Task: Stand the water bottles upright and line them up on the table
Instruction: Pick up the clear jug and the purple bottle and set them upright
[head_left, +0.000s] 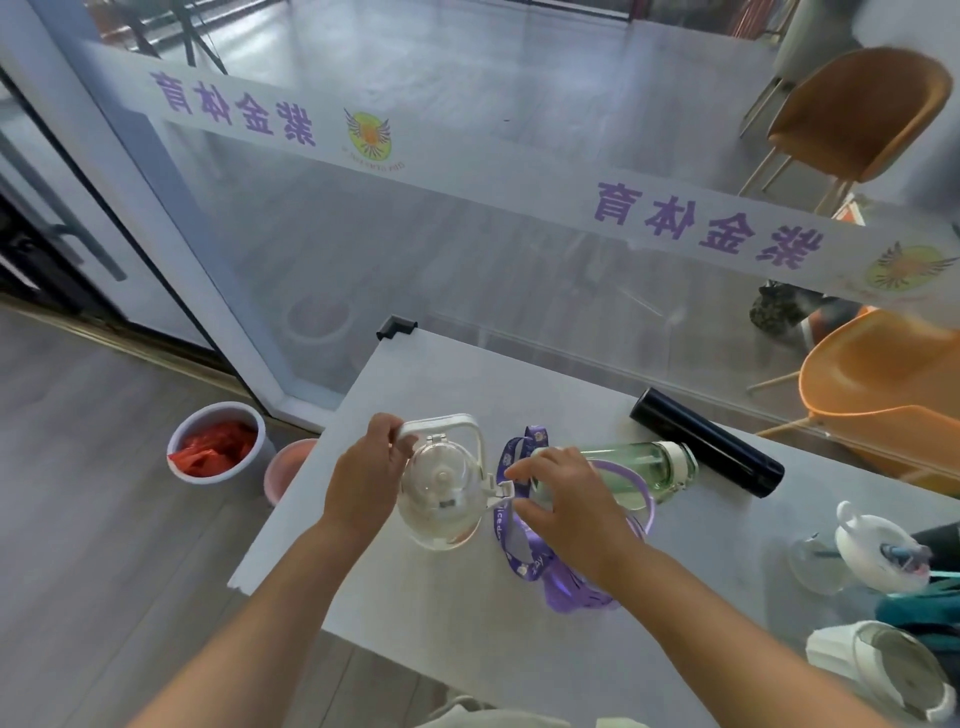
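Note:
A clear bottle with a white lid and handle (441, 488) stands upright near the table's left edge. My left hand (366, 478) grips its handle and side. My right hand (563, 499) rests just right of it, fingers pinching the white clip where a purple lanyard strap (519, 551) attaches. A pale green bottle (644, 470) lies on its side behind my right hand, and a black flask (706, 441) lies beyond it. Two more white-lidded bottles lie at the right: a small bottle (872, 556) and a large bottle (893, 670).
The grey table (415, 613) abuts a glass wall with purple lettering (467, 208). A white bin with red contents (215, 441) and a pink bucket (288, 470) stand on the floor to the left. Orange chairs (883, 374) sit behind the glass.

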